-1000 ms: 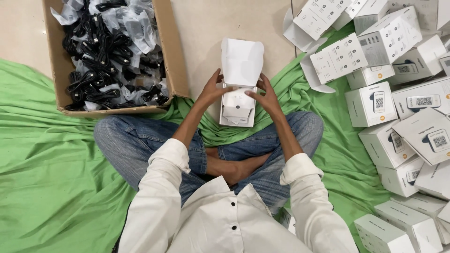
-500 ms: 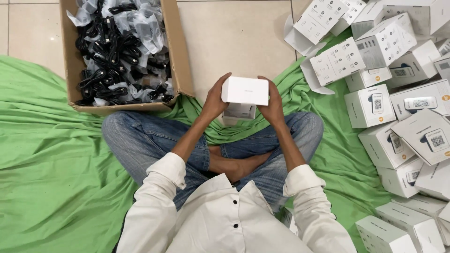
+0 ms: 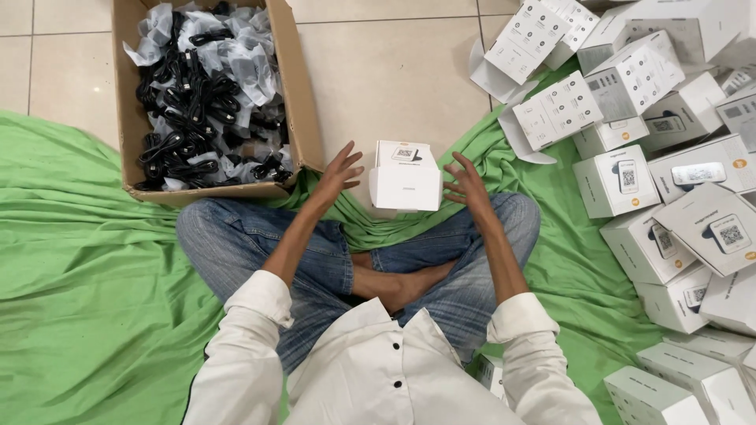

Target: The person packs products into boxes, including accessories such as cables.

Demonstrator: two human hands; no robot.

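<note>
White box (image 3: 405, 187) between open left hand (image 3: 340, 171) and right hand (image 3: 466, 182) — seemingly untouched.

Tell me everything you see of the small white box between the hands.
The small white box looks like matte cardboard, squarish and closed, with a small printed label on top. It sits upright between the knees, over the green cloth edge and floor tiles. The left hand and right hand flank it with fingers spread, seemingly not touching.

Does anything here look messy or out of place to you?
Mostly the white boxes at right: they lie in a loose heap, tilted every way, and some at the top have open flaps. The cardboard box holds tangled black cables in plastic bags. Nothing looks spilled or broken.
</note>
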